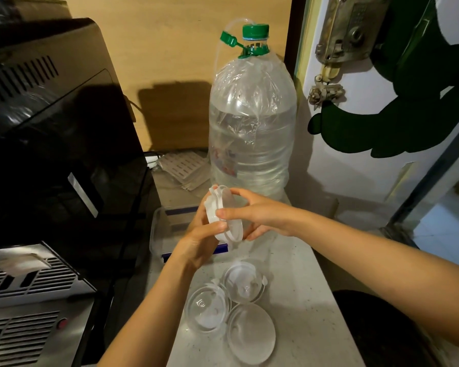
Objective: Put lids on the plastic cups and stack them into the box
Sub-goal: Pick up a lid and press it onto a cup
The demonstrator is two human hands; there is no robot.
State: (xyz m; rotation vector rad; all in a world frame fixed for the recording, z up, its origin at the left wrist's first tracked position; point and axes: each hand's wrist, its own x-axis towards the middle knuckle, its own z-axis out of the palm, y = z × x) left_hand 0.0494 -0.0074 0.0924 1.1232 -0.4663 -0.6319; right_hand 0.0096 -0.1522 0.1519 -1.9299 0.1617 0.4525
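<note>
Both my hands hold one clear plastic cup (pixel 232 207) tipped on its side above the counter, with a translucent lid (pixel 213 210) against its mouth. My left hand (pixel 202 239) grips the lid side from below. My right hand (pixel 260 215) wraps the cup body from the right. Just behind and under my hands sits the clear plastic box (pixel 157 229) with blue clips. On the counter nearer to me lie two open clear cups (pixel 207 308) (pixel 245 283) and a flat lid (pixel 251 333), close together.
A big water bottle (pixel 252 128) with a green cap stands behind the box. A black appliance (pixel 59 133) and a steel machine (pixel 29 292) fill the left side. The pale counter (pixel 310 300) ends at the right beside a door (pixel 382 128).
</note>
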